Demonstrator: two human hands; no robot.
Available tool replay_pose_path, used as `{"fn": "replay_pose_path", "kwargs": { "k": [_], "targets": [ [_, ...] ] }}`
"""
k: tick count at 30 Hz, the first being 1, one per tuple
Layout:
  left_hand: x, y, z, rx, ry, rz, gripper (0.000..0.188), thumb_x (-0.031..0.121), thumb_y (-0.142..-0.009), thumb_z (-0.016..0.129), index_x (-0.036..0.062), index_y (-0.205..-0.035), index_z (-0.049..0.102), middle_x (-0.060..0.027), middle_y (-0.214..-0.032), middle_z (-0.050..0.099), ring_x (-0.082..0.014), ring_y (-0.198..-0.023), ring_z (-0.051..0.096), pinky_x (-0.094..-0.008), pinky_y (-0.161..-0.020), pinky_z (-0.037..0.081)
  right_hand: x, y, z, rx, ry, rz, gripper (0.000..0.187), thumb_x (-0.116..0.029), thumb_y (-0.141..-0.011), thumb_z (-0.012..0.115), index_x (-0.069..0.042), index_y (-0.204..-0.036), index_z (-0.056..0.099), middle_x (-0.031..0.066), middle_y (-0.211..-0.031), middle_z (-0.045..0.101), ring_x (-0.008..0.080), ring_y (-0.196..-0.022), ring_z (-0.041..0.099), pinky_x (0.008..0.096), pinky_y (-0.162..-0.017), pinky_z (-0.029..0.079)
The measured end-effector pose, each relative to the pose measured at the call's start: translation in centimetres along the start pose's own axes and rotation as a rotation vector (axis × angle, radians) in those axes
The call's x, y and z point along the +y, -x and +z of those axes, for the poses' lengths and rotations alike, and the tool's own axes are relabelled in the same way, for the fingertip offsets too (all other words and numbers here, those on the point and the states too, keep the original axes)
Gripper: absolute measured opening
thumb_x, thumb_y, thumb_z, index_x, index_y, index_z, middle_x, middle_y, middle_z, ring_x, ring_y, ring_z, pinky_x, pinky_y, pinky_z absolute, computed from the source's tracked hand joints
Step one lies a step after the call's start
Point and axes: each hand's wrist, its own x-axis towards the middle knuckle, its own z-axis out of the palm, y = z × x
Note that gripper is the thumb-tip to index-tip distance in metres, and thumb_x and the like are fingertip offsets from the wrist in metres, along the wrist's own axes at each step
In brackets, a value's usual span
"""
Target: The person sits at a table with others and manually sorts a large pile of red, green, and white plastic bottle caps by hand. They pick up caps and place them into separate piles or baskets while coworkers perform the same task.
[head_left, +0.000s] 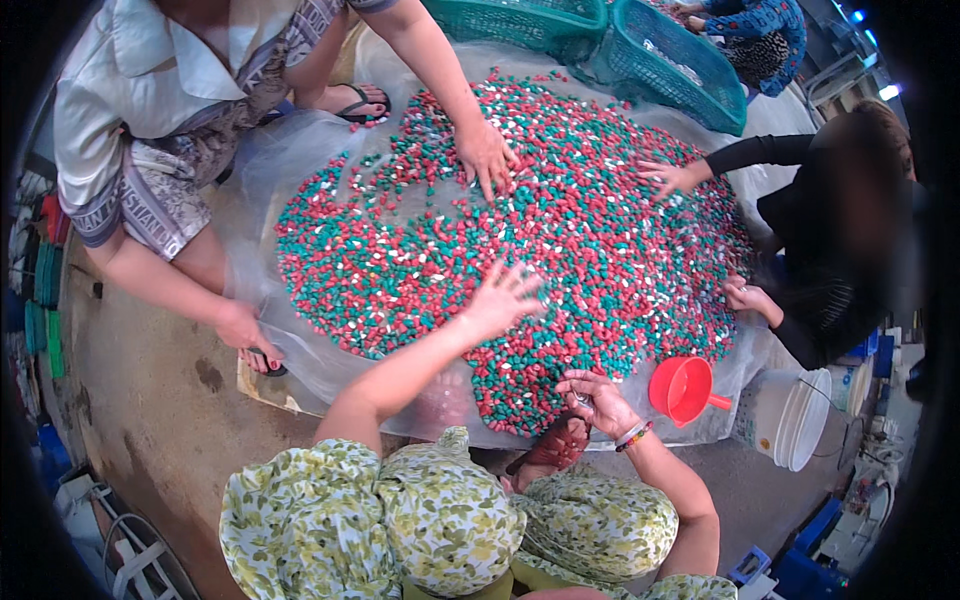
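Observation:
A wide heap of small red, green and white pieces lies spread over a clear plastic sheet. Over the near middle of it reaches my left hand, fingers spread and holding nothing. At the heap's near edge is my right hand, with a beaded bracelet at its wrist. Its fingers are curled together around something small and pale that I cannot make out. To the right of that hand, a red dipper with a handle rests on the sheet.
A person at the left has one hand on the pieces. Someone in black at the right has both hands at the heap. Teal mesh baskets stand behind, a white bucket at near right. Another person sits beyond.

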Motion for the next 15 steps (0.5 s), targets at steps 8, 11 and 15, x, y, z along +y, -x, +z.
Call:
{"fn": "replay_pose_path", "kwargs": {
  "k": [8,11,15],
  "targets": [
    [-9.7,-0.5,-4.4,0.13,0.029,-0.537,0.053,0.009,-0.083,0.056,0.0286,-0.132,0.051,-0.0114,-0.15,0.027,-0.0401,-0.141,0.017,-0.0646,-0.11,0.014,4.1,1.1,-1.1,-0.104,-0.13,0.086,0.023,-0.011,-0.096,0.049,-0.004,-0.118,0.048,0.0161,-0.111,0.062,0.0276,-0.094,0.064,0.0448,-0.085,0.054],
    [-6.8,1.1,-9.3,0.204,0.204,-0.508,0.069,0.003,-0.077,0.064,0.0262,-0.138,0.043,-0.018,-0.151,0.018,-0.0449,-0.139,0.016,-0.0651,-0.107,0.02,3.3,0.1,-2.0,-0.19,-0.17,0.096,0.028,-0.017,-0.097,0.049,-0.004,-0.122,0.046,0.0185,-0.115,0.059,0.0309,-0.103,0.061,0.0468,-0.093,0.051],
    [-6.7,4.6,-12.3,0.36,0.235,-0.565,0.075,0.003,-0.075,0.069,0.0244,-0.14,0.04,-0.0199,-0.15,0.021,-0.0456,-0.137,0.019,-0.0598,-0.107,0.025,-13.8,0.2,4.0,-0.314,-0.216,-0.271,0.028,-0.016,-0.097,0.049,-0.003,-0.121,0.048,0.0195,-0.121,0.055,0.0355,-0.113,0.056,0.047,-0.1,0.046]
  ]
}}
